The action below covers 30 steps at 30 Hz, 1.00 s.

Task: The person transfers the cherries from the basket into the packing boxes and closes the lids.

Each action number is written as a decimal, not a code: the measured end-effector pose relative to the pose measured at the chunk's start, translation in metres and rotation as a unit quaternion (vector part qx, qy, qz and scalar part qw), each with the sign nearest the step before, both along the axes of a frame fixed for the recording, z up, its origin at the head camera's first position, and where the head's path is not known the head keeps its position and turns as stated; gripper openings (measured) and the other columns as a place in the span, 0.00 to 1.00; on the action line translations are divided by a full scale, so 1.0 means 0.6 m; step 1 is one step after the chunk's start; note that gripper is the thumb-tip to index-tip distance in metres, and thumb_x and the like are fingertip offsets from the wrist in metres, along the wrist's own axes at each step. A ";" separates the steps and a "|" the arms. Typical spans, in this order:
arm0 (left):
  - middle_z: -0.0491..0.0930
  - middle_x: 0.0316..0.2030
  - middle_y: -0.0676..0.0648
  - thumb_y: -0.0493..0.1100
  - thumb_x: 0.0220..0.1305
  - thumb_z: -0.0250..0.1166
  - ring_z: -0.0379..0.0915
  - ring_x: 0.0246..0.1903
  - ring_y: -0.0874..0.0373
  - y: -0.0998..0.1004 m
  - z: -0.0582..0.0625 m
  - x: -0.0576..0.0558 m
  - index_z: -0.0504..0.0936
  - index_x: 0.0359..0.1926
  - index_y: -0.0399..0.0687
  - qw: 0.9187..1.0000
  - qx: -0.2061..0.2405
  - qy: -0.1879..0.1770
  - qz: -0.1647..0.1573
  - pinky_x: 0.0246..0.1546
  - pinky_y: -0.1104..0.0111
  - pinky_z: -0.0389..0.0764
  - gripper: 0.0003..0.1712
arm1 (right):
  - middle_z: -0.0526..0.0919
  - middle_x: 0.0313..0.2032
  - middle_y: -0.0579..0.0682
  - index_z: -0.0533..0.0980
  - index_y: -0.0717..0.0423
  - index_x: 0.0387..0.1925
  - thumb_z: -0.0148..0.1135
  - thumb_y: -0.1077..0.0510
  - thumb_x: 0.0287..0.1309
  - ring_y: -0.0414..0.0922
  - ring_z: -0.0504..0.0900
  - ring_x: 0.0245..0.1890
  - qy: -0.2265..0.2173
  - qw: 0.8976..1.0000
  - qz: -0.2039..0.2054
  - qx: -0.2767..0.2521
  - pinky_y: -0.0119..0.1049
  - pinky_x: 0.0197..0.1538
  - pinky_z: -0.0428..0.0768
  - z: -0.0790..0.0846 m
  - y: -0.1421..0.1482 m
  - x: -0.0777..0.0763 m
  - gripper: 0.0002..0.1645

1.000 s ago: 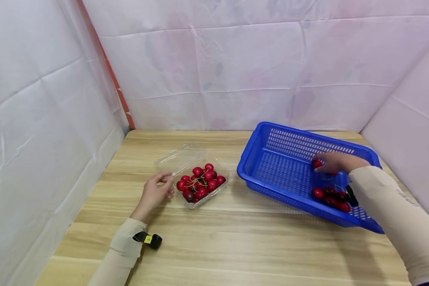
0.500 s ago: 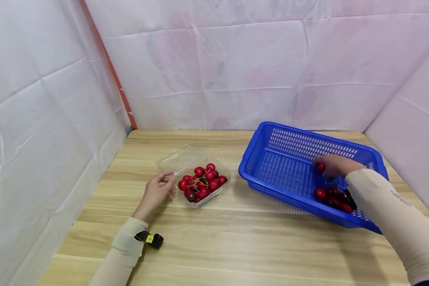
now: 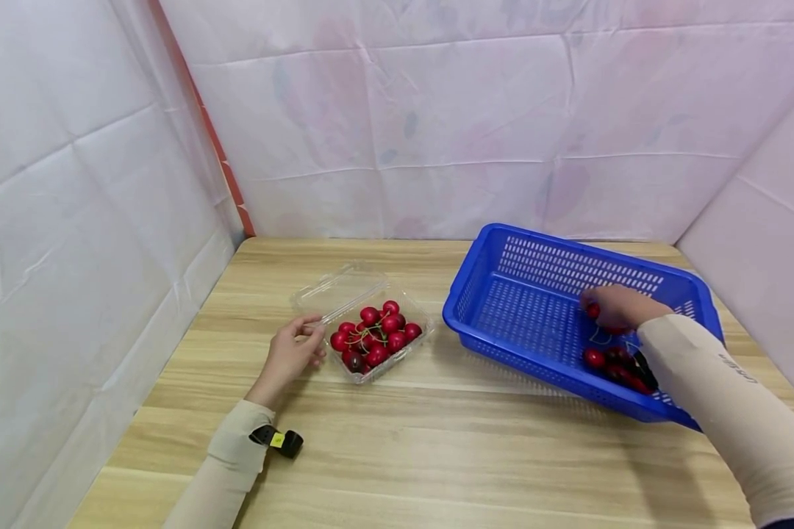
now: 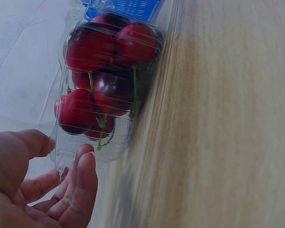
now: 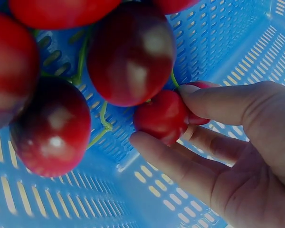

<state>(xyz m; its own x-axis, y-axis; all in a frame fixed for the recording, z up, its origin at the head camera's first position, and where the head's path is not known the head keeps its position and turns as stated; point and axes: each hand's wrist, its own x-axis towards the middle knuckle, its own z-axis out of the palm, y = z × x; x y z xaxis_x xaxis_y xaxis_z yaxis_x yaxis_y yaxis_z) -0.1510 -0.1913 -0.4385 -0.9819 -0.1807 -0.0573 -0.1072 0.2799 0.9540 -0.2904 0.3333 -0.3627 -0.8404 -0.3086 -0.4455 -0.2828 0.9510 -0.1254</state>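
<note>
A clear plastic clamshell box (image 3: pixel 406 355), heaped with red cherries (image 3: pixel 377 338), stands open at centre-left with its lid (image 3: pixel 337 288) laid back. My left hand (image 3: pixel 290 358) holds the box's left edge; in the left wrist view the thumb (image 4: pixel 38 142) is on one side and the fingers on the other. On the right, my right hand (image 3: pixel 625 305) reaches into a blue perforated basket (image 3: pixel 523 365). Thumb and fingers pinch a red cherry (image 5: pixel 161 116), and another red cherry shows partly behind the thumb. Several more cherries (image 5: pixel 130 54) lie near the wrist, some with green stems.
Both containers stand on a wood-grain table (image 3: pixel 397 455). White sheeting forms a back wall (image 3: pixel 437 125) and side walls. A black strap (image 3: pixel 276 439) is around the left wrist. The right forearm crosses the basket's right side.
My right hand has moved slightly within the basket, still with a cherry at its fingertips. The left hand keeps its place at the box. The head view has shifted a little.
</note>
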 end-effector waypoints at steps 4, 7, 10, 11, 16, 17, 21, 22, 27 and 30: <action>0.78 0.42 0.36 0.42 0.69 0.59 0.79 0.23 0.58 0.000 -0.001 0.000 0.74 0.59 0.40 1.000 -0.001 -0.002 0.000 0.22 0.68 0.83 0.20 | 0.76 0.39 0.66 0.76 0.63 0.47 0.60 0.72 0.51 0.58 0.76 0.34 -0.003 1.000 0.002 -0.015 0.36 0.23 0.80 0.002 0.000 0.002 0.18; 0.78 0.41 0.36 0.41 0.69 0.58 0.80 0.23 0.58 0.000 -0.002 0.000 0.73 0.59 0.40 1.000 -0.004 0.002 -0.004 0.22 0.68 0.83 0.20 | 0.76 0.39 0.66 0.75 0.64 0.47 0.59 0.73 0.50 0.58 0.75 0.34 -0.008 0.999 0.011 -0.033 0.35 0.23 0.80 0.006 -0.001 0.004 0.19; 0.78 0.41 0.37 0.41 0.69 0.58 0.80 0.23 0.57 0.000 -0.002 0.001 0.73 0.59 0.40 1.000 -0.005 0.004 -0.003 0.22 0.68 0.83 0.20 | 0.74 0.39 0.66 0.75 0.64 0.48 0.58 0.75 0.50 0.56 0.75 0.32 -0.025 0.998 0.014 -0.053 0.35 0.23 0.80 0.014 -0.003 0.004 0.20; 0.78 0.40 0.37 0.41 0.69 0.58 0.80 0.23 0.57 0.000 -0.002 0.001 0.73 0.59 0.40 1.000 -0.005 0.005 -0.002 0.22 0.68 0.83 0.20 | 0.74 0.39 0.66 0.74 0.64 0.48 0.57 0.75 0.50 0.54 0.76 0.31 -0.029 0.998 0.014 -0.061 0.35 0.23 0.80 0.017 -0.005 0.005 0.21; 0.78 0.41 0.36 0.41 0.69 0.59 0.79 0.23 0.57 0.001 -0.001 0.003 0.73 0.59 0.40 1.000 -0.005 0.002 -0.003 0.22 0.68 0.83 0.20 | 0.75 0.37 0.61 0.75 0.62 0.47 0.58 0.76 0.48 0.49 0.75 0.30 0.009 0.995 0.047 -0.087 0.36 0.24 0.78 0.041 -0.013 0.010 0.21; 0.78 0.41 0.36 0.41 0.69 0.59 0.79 0.23 0.57 0.001 -0.001 0.004 0.73 0.59 0.40 1.000 -0.005 0.001 -0.004 0.22 0.68 0.83 0.20 | 0.76 0.36 0.59 0.76 0.62 0.46 0.59 0.75 0.47 0.49 0.75 0.30 0.028 0.994 0.059 -0.090 0.36 0.25 0.78 0.047 -0.015 0.012 0.21; 0.77 0.41 0.37 0.42 0.69 0.58 0.80 0.24 0.56 0.001 0.001 0.005 0.73 0.59 0.41 1.000 -0.007 0.002 -0.005 0.23 0.68 0.84 0.20 | 0.78 0.34 0.53 0.77 0.58 0.44 0.61 0.74 0.48 0.46 0.73 0.29 0.098 0.985 0.102 -0.098 0.36 0.27 0.75 0.074 -0.022 0.021 0.19; 0.77 0.41 0.37 0.42 0.69 0.58 0.80 0.24 0.55 0.001 0.002 0.005 0.73 0.59 0.41 1.000 -0.008 0.002 -0.005 0.23 0.68 0.84 0.20 | 0.78 0.33 0.53 0.77 0.58 0.44 0.61 0.73 0.49 0.45 0.73 0.28 0.108 0.983 0.107 -0.103 0.36 0.27 0.74 0.080 -0.025 0.024 0.19; 0.77 0.41 0.38 0.42 0.69 0.58 0.80 0.25 0.55 0.000 0.002 0.004 0.73 0.59 0.40 1.000 -0.006 0.003 -0.007 0.24 0.68 0.84 0.20 | 0.79 0.35 0.52 0.77 0.55 0.45 0.60 0.73 0.52 0.43 0.72 0.28 0.143 0.975 0.128 -0.112 0.34 0.28 0.73 0.108 -0.045 0.038 0.19; 0.77 0.41 0.37 0.42 0.69 0.59 0.80 0.25 0.55 0.001 0.002 0.005 0.73 0.60 0.40 1.000 -0.004 0.002 -0.008 0.24 0.68 0.84 0.21 | 0.80 0.37 0.53 0.77 0.56 0.46 0.61 0.72 0.52 0.44 0.73 0.29 0.160 0.970 0.142 -0.115 0.35 0.30 0.76 0.121 -0.063 0.047 0.18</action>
